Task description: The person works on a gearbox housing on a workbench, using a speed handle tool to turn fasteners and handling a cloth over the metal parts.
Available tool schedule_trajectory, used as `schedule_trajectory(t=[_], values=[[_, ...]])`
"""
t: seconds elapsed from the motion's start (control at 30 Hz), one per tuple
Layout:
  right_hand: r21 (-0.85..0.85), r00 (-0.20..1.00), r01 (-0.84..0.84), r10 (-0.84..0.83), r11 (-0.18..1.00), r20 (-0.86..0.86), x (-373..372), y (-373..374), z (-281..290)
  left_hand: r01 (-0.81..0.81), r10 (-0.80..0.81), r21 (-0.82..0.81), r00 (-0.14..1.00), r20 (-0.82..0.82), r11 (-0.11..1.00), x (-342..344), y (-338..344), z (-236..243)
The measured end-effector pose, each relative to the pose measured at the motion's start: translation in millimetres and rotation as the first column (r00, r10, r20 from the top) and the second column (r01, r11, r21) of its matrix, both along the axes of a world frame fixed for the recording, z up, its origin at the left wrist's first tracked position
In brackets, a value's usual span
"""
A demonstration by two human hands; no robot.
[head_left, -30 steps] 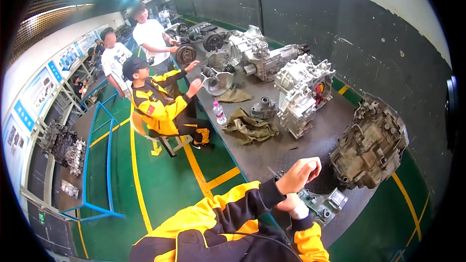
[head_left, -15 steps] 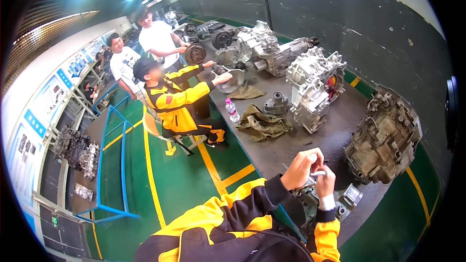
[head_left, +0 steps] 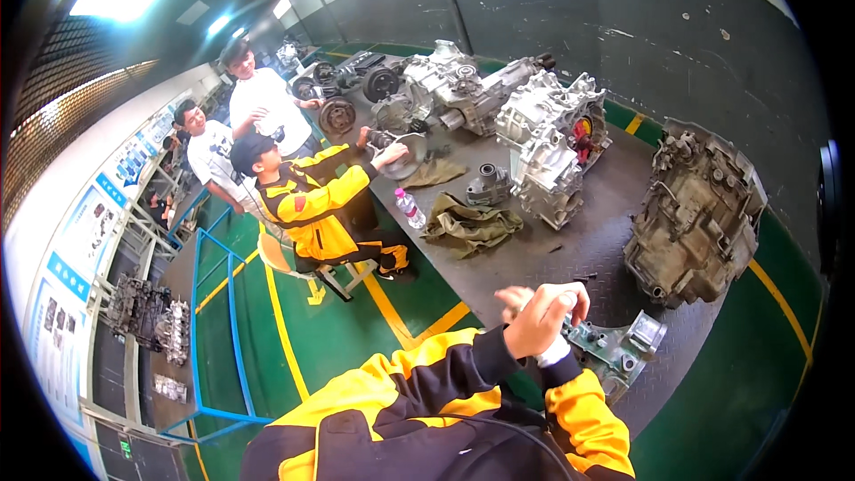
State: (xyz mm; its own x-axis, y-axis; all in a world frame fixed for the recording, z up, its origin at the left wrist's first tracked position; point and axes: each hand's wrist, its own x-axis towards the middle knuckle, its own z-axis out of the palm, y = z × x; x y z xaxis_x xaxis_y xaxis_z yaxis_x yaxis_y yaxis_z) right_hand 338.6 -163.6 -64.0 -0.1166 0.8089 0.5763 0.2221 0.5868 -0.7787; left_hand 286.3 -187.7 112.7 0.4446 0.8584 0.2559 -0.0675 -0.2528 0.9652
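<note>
My left hand [head_left: 545,319] is raised over the near end of the workbench, its fingers curled in front of my right hand. Whatever they grip, if anything, is hidden. Behind it my right hand [head_left: 512,299] is mostly covered, and its visible fingers are smeared by motion. A white band [head_left: 554,352] wraps my right wrist. Just beyond and below my hands lies a greenish-grey metal casting [head_left: 606,349] with a short silvery cylinder [head_left: 645,334] at one end. My right sleeve partly covers the casting.
A dirty transmission housing [head_left: 690,223] stands right; a silvery gearbox case [head_left: 548,147] stands farther back. A crumpled olive cloth [head_left: 472,224], small metal housing [head_left: 488,185] and pink-capped bottle [head_left: 410,209] lie along the workbench [head_left: 614,258]. A seated co-worker [head_left: 312,205] handles parts at left.
The view has shifted, uncovering more of the casting. My hands have moved slightly left, my left hand now covering most of the right. A standing person's hand has left the round drum.
</note>
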Motion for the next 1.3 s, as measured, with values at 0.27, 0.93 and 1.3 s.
schedule_trajectory(t=[0.27,0.93,1.3], values=[[-0.075,0.937,0.201,-0.169,0.977,0.306,90,26,11,-0.121,0.12,0.092,0.993,0.016,0.988,-13,20,-26],[-0.098,0.682,0.402,-0.227,0.91,0.696,65,56,20,-0.084,0.088,0.139,0.996,-0.021,0.987,-18,50,-3],[-0.087,0.78,0.025,0.035,0.996,0.625,42,-81,31,-0.076,0.082,0.33,0.997,-0.003,0.941,-7,42,-22]])
